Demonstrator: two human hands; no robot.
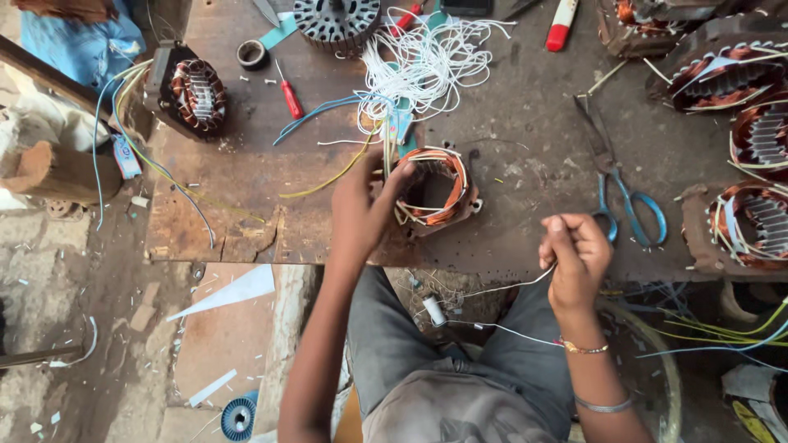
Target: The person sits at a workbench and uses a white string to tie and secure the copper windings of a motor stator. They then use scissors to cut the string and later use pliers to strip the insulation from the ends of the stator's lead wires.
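**Both grips on the winding job**

Gripping tight, my right hand (577,261) pinches a thin white thread (501,289) that runs down to a small spool (433,311) in front of my lap. Left hand (363,209) rests against the stator (435,189), fingers closed on the wires at its rim; that stator, with its copper coil, sits near the tabletop's front edge, between my two hands.

From biggest down, I see the worn metal tabletop (525,139) carrying everything. More copper-wound stators (739,148) crowd its right side, and another one (190,92) sits at the left corner trailing blue and yellow wires. A tangle of white cord (427,61) lies behind the stator I'm working. Blue-handled scissors (624,184) lie just beside my right hand. A red screwdriver (289,94) lies farther back on the left.
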